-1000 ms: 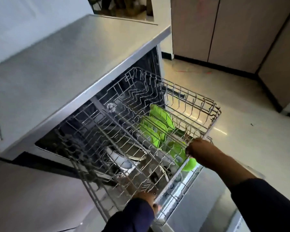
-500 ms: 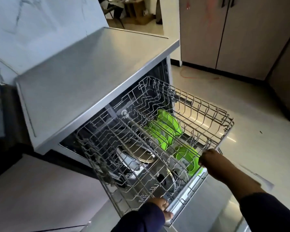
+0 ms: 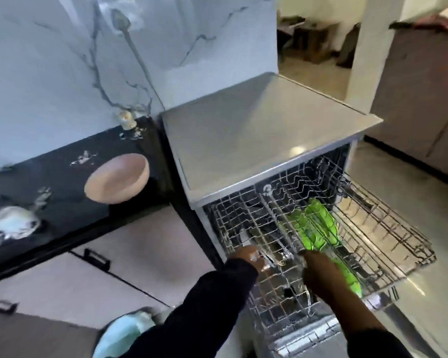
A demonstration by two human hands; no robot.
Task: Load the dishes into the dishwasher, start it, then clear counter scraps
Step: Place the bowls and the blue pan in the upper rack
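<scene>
I see my two hands down at 6 o'clock, both on the wire rack [image 3: 388, 244]. The rack is pulled out of the dishwasher [image 3: 267, 140] and sits over its open door, so dishes can go in from above. My left hand [image 3: 246, 257] has its fingers on the near left wires. My right hand [image 3: 318, 270] is on the wires next to it. The picture is blurry, so I cannot tell how tight the fingers are curled.

Green plates [image 3: 318, 228] show through the rack, standing on edge just below it so water can reach them.

At 9 o'clock a pink bowl [image 3: 117, 178] waits on the black desk [image 3: 62, 192], well apart from the rack. White scraps [image 3: 83, 158] lie near it. I think loading is not done.
</scene>
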